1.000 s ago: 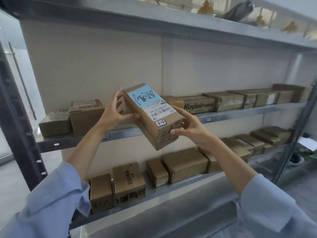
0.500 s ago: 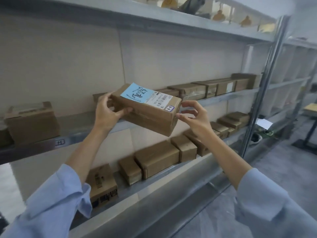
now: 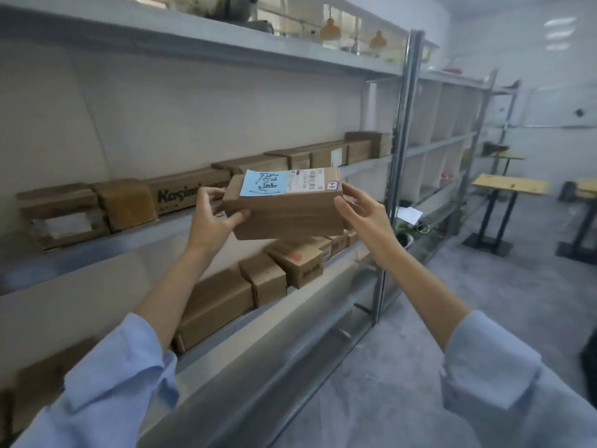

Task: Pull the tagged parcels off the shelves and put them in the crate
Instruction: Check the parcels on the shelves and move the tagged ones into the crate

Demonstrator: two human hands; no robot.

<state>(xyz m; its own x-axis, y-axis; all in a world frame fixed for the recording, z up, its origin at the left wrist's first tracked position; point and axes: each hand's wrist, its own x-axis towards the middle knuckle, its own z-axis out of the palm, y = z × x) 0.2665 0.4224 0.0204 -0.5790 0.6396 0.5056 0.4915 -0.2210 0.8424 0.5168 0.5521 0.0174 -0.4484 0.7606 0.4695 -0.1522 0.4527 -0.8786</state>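
A brown cardboard parcel (image 3: 287, 211) with a blue handwritten tag and a white shipping label on top is held level in the air in front of the middle shelf (image 3: 106, 245). My left hand (image 3: 211, 218) grips its left end, thumb under the front face. At the parcel's right end, my right hand (image 3: 363, 211) has its fingers spread and only lightly curled, touching the end. No crate is in view.
Brown boxes line the middle shelf, one printed "Kasimir" (image 3: 184, 195). More boxes (image 3: 265, 279) sit on the lower shelf. A metal upright (image 3: 399, 163) stands just right of my hands. Yellow-topped tables (image 3: 510, 184) stand on the grey floor at the right.
The parcel has turned from tilted to nearly level and come away from the shelf. My view has swung to the right, bringing the upright, floor and tables into sight. My right fingers have loosened.
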